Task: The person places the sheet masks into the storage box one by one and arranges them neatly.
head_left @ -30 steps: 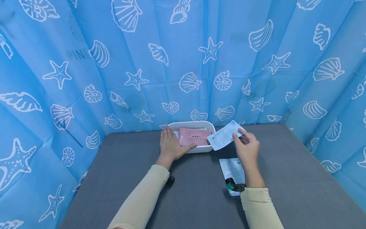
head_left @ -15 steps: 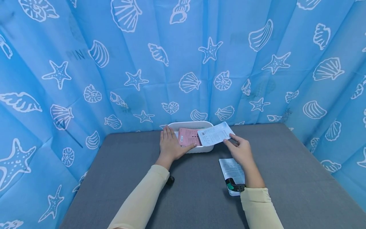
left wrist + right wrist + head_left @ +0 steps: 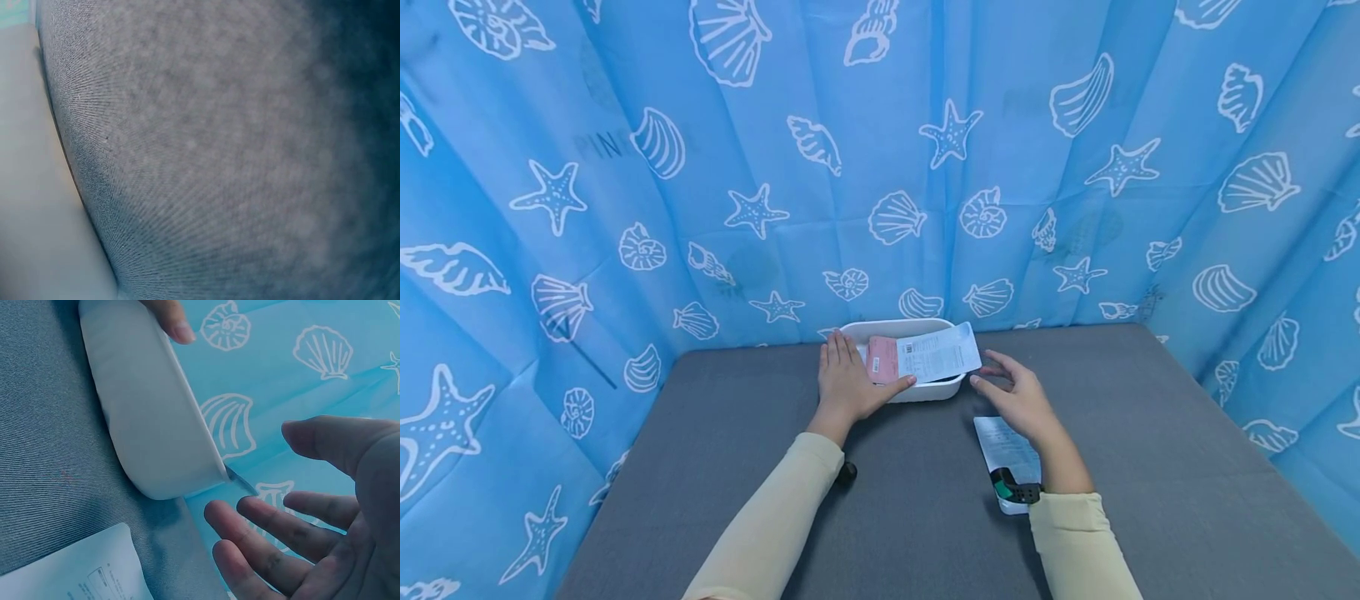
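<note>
2 cream sleeves are reaching forward over the grey table [image 3: 715, 467], one from each side of the head view; nearest the camera, a white printed packet [image 3: 1003, 446] is lying flat on the cloth under the right forearm, with a black-and-green wrist strap [image 3: 1017, 490] crossing its near end; a small black object [image 3: 846, 472] is sitting just beside the left forearm. Further out, the right hand [image 3: 1017, 400] is hovering with its fingers spread and relaxed, gripping nothing, just to the right of the white tray [image 3: 925, 390]; the right wrist view is showing those fingers [image 3: 269, 519] splayed beside the tray's rounded end [image 3: 150, 425], with a gap between them. The left hand [image 3: 850, 377] is lying flat against the tray's left side, fingers straight and together, the thumb [image 3: 901, 383] stretching along the near rim. Inside the tray, a pink packet [image 3: 882, 360] is lying flat; a white printed sheet [image 3: 938, 353] is resting on top of it, tilting over the tray's right rim, free of both hands. The left wrist view is showing only blurred grey cloth. Behind everything, a blue curtain [image 3: 880, 150] printed with white shells and starfish is hanging round the table.
</note>
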The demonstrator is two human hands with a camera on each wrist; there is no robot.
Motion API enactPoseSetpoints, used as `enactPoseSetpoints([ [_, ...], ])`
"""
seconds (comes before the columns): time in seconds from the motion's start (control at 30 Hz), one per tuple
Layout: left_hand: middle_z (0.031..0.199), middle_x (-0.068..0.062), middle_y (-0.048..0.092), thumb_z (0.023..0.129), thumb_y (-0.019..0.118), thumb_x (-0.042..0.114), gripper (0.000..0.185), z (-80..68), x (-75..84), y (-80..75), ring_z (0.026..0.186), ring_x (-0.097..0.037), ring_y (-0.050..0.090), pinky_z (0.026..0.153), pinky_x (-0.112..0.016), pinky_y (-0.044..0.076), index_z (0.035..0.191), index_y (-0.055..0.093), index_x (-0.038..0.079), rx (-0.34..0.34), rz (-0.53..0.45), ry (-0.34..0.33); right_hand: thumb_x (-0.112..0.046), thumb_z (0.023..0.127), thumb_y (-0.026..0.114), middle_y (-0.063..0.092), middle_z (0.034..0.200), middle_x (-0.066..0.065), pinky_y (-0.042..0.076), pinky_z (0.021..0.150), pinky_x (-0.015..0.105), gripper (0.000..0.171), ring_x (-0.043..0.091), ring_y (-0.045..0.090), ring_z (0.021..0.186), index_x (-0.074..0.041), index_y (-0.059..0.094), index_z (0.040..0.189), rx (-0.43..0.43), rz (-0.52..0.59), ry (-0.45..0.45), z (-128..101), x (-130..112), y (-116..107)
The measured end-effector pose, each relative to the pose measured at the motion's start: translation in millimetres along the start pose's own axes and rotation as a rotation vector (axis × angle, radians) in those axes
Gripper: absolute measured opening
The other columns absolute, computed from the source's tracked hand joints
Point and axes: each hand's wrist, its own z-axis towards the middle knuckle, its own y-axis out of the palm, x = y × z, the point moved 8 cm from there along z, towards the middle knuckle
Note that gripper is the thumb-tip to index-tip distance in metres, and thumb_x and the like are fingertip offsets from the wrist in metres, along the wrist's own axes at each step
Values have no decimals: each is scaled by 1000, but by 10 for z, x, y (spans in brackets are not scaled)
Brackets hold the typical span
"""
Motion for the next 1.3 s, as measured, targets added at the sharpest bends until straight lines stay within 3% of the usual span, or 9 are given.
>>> enactPoseSetpoints([
  [0.43,179,-22,4,73,41,104,146,4,5,0,167,-39,4,135,-52,6,169,12,-2,-1,-2,0,-35,107,64,53,156,26,48,112,62,76,48,52,142,-4,29,167,-65,-33,26,29,51,176],
  [0.7,179,-21,4,73,39,105,146,16,-1,29,167,-39,2,135,-52,6,169,12,-1,1,9,0,-37,106,64,56,153,25,53,104,58,76,46,59,133,-4,31,166,-75,-64,17,53,72,257],
  [1.3,179,-21,4,74,41,105,145,25,3,31,167,-39,2,135,-52,6,169,14,-1,-5,8,-1,-31,106,65,57,150,28,57,98,57,71,46,64,126,-3,36,164,-63,-106,-17,53,35,325],
])
